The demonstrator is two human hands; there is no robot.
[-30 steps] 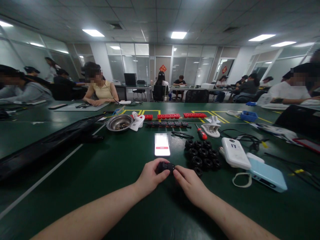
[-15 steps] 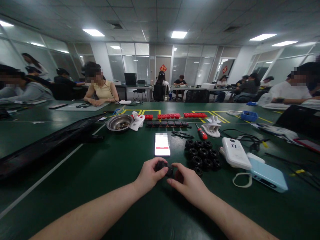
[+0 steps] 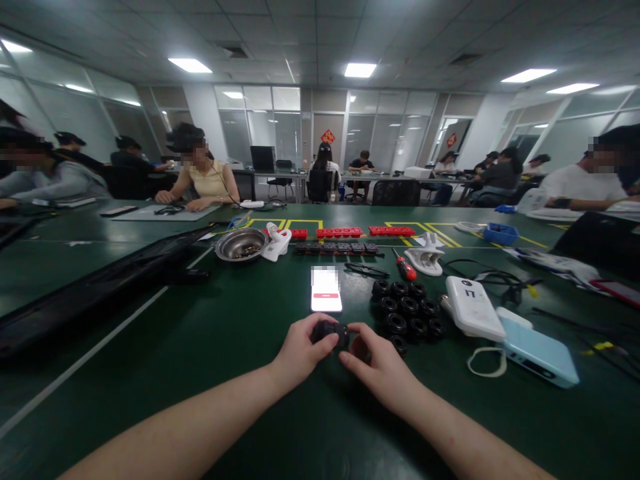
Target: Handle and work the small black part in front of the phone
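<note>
My left hand (image 3: pixel 306 347) is closed around a small black cylindrical part (image 3: pixel 341 333), gripping it between thumb and fingers. The part lies sideways, its right end poking out past the thumb. At that end is my right hand (image 3: pixel 377 360), fingers curled and thumb apart from the index finger. The index fingertip meets or nearly meets the part's upper right edge; the thumb tip sits just below. Right of my hands, several black ring-shaped parts (image 3: pixel 399 305) stand in rows on the green table (image 3: pixel 240 427). A lit phone (image 3: pixel 326 297) lies just beyond my fingers.
Farther back are a metal bowl (image 3: pixel 241 245) with small pieces, red trays (image 3: pixel 339 233), a black strip (image 3: pixel 337 248) and a red screwdriver (image 3: pixel 406 267). A white device (image 3: pixel 474 307) and a blue box (image 3: pixel 540 350) lie right. A long black object (image 3: pixel 100 283) stretches left. Other people sit around.
My right hand has shifted slightly right, and more of the black part's right end shows between my hands. The view has moved a little. Across the table, a person's hand has moved.
</note>
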